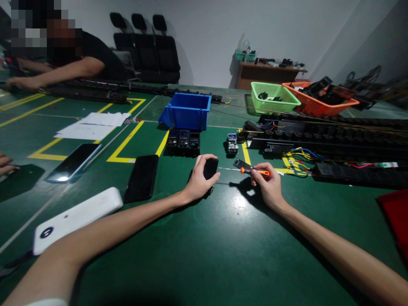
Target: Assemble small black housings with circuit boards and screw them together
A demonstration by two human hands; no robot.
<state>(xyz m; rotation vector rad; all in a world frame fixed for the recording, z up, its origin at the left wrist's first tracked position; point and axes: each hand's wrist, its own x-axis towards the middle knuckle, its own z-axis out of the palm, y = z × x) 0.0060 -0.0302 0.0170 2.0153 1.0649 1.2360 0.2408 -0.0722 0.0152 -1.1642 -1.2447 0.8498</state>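
Observation:
My left hand is closed around a small black housing just above the green table. My right hand grips a screwdriver with an orange handle. Its thin metal shaft points left, the tip close to the housing; whether they touch I cannot tell. A flat black piece sits beside the shaft at my right fingertips, and I cannot tell whether those fingers hold it too. Beyond my hands stand a small electronic module and a group of black units in front of a blue bin.
Left of my hands lie a black phone, another phone, a white device and paper sheets. Long black assemblies with wires stretch rightward, near green and orange baskets. A person works at far left.

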